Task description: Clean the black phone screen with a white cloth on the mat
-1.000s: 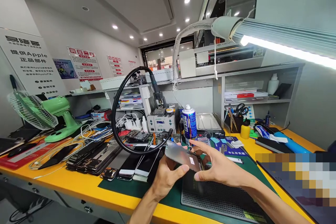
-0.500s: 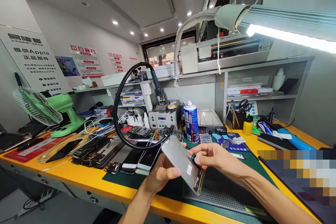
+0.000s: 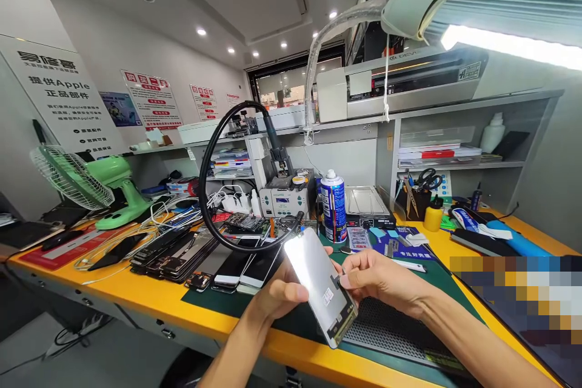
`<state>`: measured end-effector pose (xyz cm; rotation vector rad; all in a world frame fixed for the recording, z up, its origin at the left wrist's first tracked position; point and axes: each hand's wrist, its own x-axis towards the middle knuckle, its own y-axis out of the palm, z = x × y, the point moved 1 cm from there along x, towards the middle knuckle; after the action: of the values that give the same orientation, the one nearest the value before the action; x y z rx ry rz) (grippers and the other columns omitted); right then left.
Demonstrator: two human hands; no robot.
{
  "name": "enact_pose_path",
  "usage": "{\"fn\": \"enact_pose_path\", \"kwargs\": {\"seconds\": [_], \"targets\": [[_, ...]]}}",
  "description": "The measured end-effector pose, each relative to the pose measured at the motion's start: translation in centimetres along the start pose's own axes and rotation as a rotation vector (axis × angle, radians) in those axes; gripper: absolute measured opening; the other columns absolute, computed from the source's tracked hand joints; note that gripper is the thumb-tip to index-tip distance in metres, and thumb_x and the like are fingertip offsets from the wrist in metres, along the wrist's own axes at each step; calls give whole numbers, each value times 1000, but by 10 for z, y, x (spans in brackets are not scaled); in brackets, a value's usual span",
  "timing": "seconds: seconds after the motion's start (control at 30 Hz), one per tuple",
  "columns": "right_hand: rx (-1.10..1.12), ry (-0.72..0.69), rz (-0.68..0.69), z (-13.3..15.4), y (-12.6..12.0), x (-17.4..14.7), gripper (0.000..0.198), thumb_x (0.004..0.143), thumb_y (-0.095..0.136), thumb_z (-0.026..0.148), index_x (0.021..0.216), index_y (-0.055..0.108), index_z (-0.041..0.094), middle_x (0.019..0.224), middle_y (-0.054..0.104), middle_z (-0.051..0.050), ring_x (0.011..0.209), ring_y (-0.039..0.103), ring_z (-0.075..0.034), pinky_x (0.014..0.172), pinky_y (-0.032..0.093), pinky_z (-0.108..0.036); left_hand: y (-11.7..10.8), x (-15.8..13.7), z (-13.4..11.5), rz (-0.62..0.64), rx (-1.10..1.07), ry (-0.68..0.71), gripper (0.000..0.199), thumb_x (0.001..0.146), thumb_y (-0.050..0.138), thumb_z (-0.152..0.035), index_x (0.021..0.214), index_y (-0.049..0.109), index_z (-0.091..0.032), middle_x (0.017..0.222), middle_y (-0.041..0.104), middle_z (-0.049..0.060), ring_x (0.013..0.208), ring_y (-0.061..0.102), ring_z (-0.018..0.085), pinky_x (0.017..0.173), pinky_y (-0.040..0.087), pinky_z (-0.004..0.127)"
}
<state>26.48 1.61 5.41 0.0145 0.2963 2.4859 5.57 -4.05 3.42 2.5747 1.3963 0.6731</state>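
A phone screen (image 3: 311,270) is tilted in front of me, its silvery metal back towards me, with a white label and a dark circuit strip at the lower end. My left hand (image 3: 278,298) grips its left edge, thumb on the metal back and the other fingers hidden behind. At the right edge, my right hand (image 3: 381,279) pinches a short black flex cable (image 3: 336,282) between thumb and forefinger. Beneath the screen lie a green mat (image 3: 448,285) and a dark perforated plate (image 3: 386,330).
Stacked phone screens (image 3: 175,254) and white phones lie left. Behind stand a hot-air station (image 3: 286,197) with a looping black hose (image 3: 203,182), and a blue spray can (image 3: 334,206). A lit lamp (image 3: 513,42) hangs upper right. A green fan (image 3: 113,188) stands far left.
The screen has turned slightly, and its back now catches bright glare. Both hands keep their hold. The whole view has shifted a little.
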Motion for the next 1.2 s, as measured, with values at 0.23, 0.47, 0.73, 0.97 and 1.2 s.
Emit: {"fn": "enact_pose_path", "kwargs": {"seconds": [0.23,0.47,0.73,0.97,1.2], "targets": [[42,101,84,-4,3,2,27,62,87,32,64,67,13,63,67,-3,54,58,-13,60,50,-29,-5,0,5,19,-11,-45,79,64,73,-34,139,54,-13,124,67,18,113,63,41,91,49,48],[11,48,47,-4,5,-1,30,65,90,31,64,66,13,60,62,0,55,57,-13,61,50,-28,-7,-1,8,-40,26,-63,78,66,70,-36,139,55,-13,122,69,17,113,63,38,95,47,48],[76,18,-45,-10,-3,4,32,73,88,39,71,68,15,67,66,-2,61,58,-12,63,47,-25,10,6,-1,-295,276,-6,67,86,53,-61,127,62,-7,117,70,22,107,67,37,92,49,47],[105,-27,-267,-19,-7,13,31,76,86,44,83,73,17,81,70,-3,75,61,-15,70,49,-24,39,-8,0,-733,877,93,66,78,76,-33,137,51,-19,130,57,13,118,53,32,102,40,45],[110,-37,-275,-30,6,17,32,75,85,49,80,73,19,81,66,-3,77,59,-18,72,51,-28,56,-3,12,-907,1250,37,74,72,77,-35,139,50,-16,128,46,18,122,40,43,106,29,59]]}}
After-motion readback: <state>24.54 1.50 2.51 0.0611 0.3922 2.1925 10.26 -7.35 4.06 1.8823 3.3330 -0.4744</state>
